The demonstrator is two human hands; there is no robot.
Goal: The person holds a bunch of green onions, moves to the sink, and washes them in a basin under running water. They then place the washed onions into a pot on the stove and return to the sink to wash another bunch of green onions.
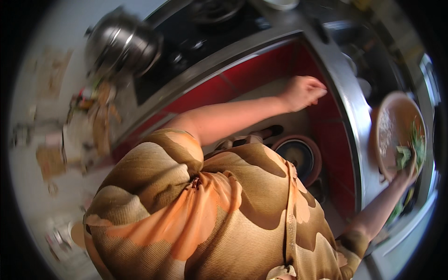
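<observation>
My left hand (303, 92) is raised in front of the red cabinet panels, its fingers curled together with nothing visible in them. On the right, my right hand (410, 168) reaches into a round brownish basin (381, 105) on the counter by the sink. It grips leafy greens (403, 157), and more thin green leaves (417, 138) lie against the basin's far side. Whitish specks or glare show along the basin's inner left part. Motion blur hides the fingertips of the right hand.
A metal pot (120, 43) stands beside the black gas stove (210, 33). The metal counter edge (350, 105) runs between me and the sink (367, 45). A pink-rimmed bucket (316, 154) sits on the floor near my feet. Blurred bags and small items lie at left.
</observation>
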